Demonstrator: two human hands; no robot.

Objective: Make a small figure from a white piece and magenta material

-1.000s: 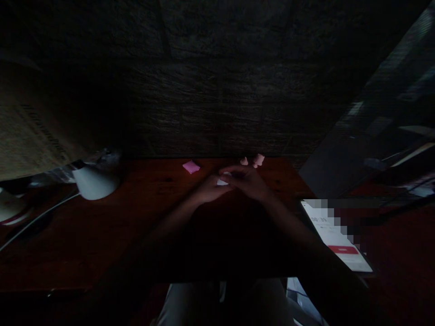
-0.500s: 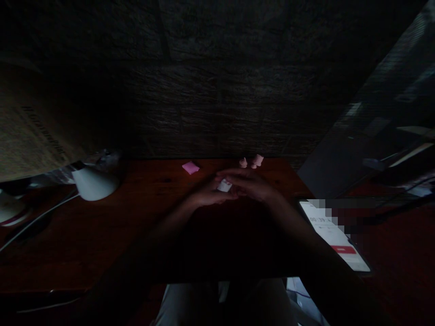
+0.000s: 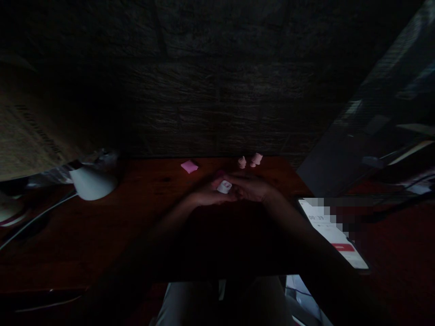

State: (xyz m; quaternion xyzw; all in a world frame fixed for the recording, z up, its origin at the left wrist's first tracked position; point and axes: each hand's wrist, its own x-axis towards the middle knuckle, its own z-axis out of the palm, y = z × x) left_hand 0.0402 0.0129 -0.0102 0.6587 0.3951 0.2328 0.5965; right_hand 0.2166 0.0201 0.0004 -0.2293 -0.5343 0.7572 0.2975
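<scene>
Over the wooden desk, my left hand (image 3: 206, 194) and my right hand (image 3: 253, 186) come together, fingers closed around a small white block (image 3: 224, 186) with pinkish marks on its face. Its far side is hidden by my fingers, and the dim light blurs the finger detail. Something pink shows at the fingertips, too dark to name. Beyond the hands lie a flat pink square piece (image 3: 189, 166), a small pale pink lump (image 3: 242, 162) and a larger pale pink piece (image 3: 257, 159), roughly cylindrical.
The wooden desk (image 3: 142, 194) ends at a dark stone wall (image 3: 217, 90). To the left stand a white cone-shaped object (image 3: 93, 183) with a cable and a brown printed bag (image 3: 30, 131). A lit tablet or phone screen (image 3: 326, 228) lies right, near a grey panel (image 3: 326, 154).
The white block has turned slightly in my fingers, so pinkish marks now show on it. My right fingers have shifted a little lower. The view has moved slightly.
</scene>
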